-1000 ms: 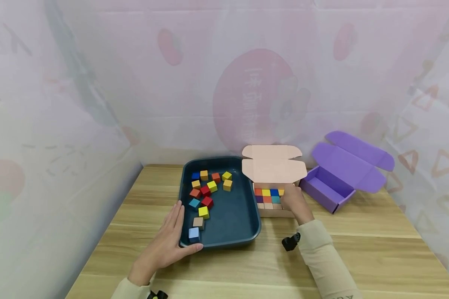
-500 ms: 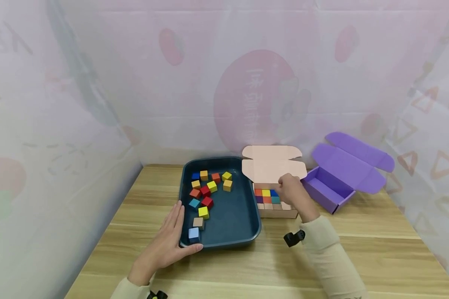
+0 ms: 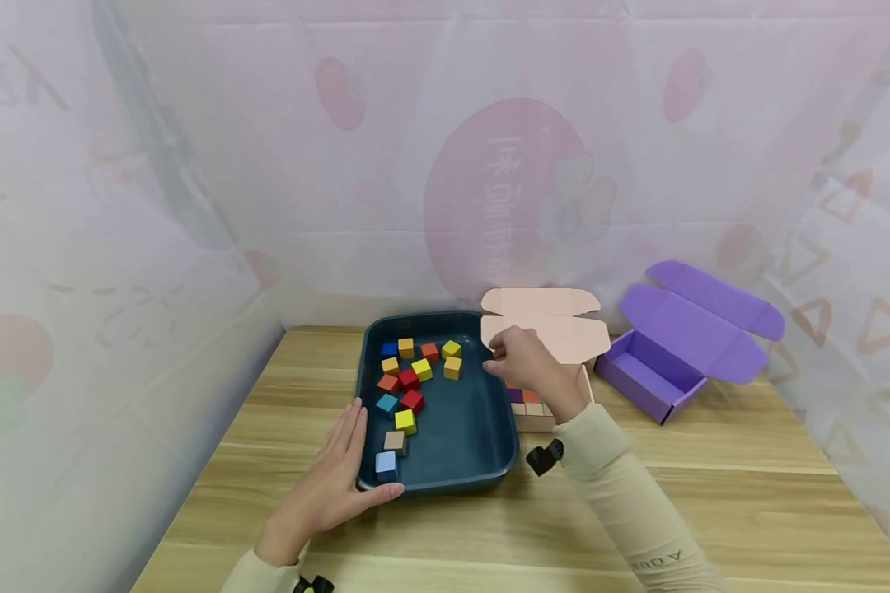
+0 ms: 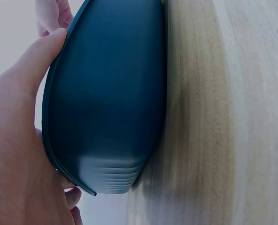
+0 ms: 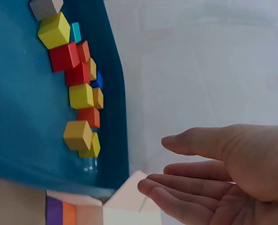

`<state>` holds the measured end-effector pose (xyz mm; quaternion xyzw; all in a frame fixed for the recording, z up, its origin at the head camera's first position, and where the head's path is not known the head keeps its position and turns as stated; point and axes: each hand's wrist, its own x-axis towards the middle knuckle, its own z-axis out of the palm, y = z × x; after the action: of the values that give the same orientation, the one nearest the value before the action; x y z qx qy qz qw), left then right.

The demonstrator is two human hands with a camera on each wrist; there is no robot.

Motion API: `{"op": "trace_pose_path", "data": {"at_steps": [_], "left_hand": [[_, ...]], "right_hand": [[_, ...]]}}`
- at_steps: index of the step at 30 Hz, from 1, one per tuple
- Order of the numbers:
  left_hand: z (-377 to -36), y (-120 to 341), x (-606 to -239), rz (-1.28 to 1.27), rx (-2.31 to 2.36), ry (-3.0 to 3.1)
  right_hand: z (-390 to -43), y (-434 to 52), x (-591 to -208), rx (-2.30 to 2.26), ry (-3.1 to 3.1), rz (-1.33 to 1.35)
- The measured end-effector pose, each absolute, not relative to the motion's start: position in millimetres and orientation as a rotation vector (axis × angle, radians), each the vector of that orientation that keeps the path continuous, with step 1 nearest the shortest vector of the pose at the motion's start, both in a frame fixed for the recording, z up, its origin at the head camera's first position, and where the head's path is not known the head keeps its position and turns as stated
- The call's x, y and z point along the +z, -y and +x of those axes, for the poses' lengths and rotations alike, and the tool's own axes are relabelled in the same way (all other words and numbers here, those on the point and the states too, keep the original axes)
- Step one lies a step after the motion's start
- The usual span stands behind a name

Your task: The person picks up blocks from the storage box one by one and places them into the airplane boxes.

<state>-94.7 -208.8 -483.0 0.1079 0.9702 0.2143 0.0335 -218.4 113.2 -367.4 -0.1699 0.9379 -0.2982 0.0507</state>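
Note:
At its near left corner, my left hand (image 3: 325,482) rests against the rim of a dark blue tray (image 3: 463,445), fingers straight along the side and thumb on the front edge. The left wrist view shows the thumb and palm (image 4: 17,140) touching the tray's rim. Several coloured cubes lie in the tray, among them an orange-yellow cube (image 5: 78,135) and a red cube (image 3: 412,401). Above the tray's right edge hangs my right hand (image 3: 526,362), fingers extended and holding nothing in the right wrist view. Behind it stands a pale pink box (image 3: 534,423) with rows of cubes, partly hidden.
An open purple box (image 3: 648,375) stands at the right, its lid (image 3: 700,329) folded back. The pink box's raised lid (image 3: 564,338) leans up behind the right hand. Wooden table surface (image 3: 749,486) extends on the right; a printed cloth wall closes off the back.
My right hand has lifted out of the pink box and moved left to above the tray's right edge. The left hand and the cubes in the tray stay where they were.

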Motion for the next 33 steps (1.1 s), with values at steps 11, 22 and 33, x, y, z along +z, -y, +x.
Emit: {"op": "trace_pose_path", "data": {"at_steps": [11, 22, 33], "left_hand": [[-92.9, 208.7, -486.0, 0.353, 0.655, -3.005], [-91.5, 208.9, -483.8, 0.351, 0.646, -3.004], [-89.8, 206.9, -484.1, 0.360, 0.657, -2.996]], "right_hand": [[-243.6, -65.5, -403.8, -0.832, -2.881, -0.468], [-258.1, -39.2, -437.4, -0.694, -2.950, -0.327], [-275.5, -34.8, -452.0, -0.670, -2.947, -0.212]]}}
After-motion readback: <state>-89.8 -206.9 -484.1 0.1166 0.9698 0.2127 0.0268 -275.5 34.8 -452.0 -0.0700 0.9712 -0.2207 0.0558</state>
